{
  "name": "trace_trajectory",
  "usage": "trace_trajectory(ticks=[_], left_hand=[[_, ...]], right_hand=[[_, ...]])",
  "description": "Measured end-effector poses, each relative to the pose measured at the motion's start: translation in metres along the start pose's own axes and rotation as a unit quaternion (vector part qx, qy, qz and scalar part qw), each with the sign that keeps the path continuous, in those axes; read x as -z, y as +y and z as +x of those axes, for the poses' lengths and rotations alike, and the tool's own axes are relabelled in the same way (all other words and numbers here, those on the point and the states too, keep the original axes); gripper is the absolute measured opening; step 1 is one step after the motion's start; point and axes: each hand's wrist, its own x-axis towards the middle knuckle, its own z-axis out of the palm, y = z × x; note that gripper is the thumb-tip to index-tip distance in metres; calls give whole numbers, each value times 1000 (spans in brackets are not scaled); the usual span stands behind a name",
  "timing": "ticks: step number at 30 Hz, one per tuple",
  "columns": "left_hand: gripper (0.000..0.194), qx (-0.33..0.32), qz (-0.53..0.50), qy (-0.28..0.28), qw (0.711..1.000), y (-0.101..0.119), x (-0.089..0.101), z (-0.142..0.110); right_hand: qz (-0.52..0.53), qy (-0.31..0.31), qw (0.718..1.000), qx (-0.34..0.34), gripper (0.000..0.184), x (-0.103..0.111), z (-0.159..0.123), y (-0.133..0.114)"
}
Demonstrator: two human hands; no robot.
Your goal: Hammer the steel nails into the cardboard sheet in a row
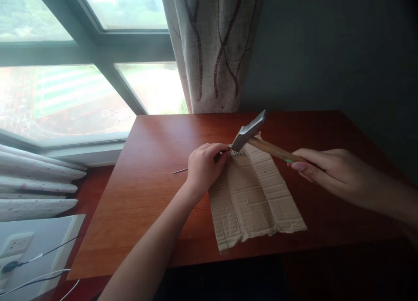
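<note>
My right hand [323,168] grips the wooden handle of a hammer [250,127], whose grey metal head slants down over the far part of a cardboard sheet [250,196]. The hammer's lower end is right at the fingertips of my left hand [209,161]. Thumb and forefinger of that hand are pinched together; what they hold is too small and covered to make out. Beside the fingertips lies a row of small shiny metal pieces [237,153] on the cardboard. A thin metal rod [179,171] sticks out to the left from behind my left hand.
The reddish-brown wooden table [140,201] carries the cardboard. A patterned curtain [212,52] hangs behind its far edge, with a window [146,83] to the left. Cables [48,251] run from a wall socket [18,244] at the lower left.
</note>
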Motion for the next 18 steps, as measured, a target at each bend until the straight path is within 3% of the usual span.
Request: trace_trajectory(ticks=[6, 12, 18], left_hand=[[9, 0, 1, 7, 1000, -1, -1, 0], [9, -7, -3, 1, 1000, -2, -2, 0], [8, -10, -4, 2, 1000, -1, -1, 1]], right_hand=[[39, 0, 999, -8, 40, 15, 19, -28], [-25, -8, 1000, 7, 48, 12, 20, -24], [-91, -8, 994, 52, 44, 16, 19, -23]])
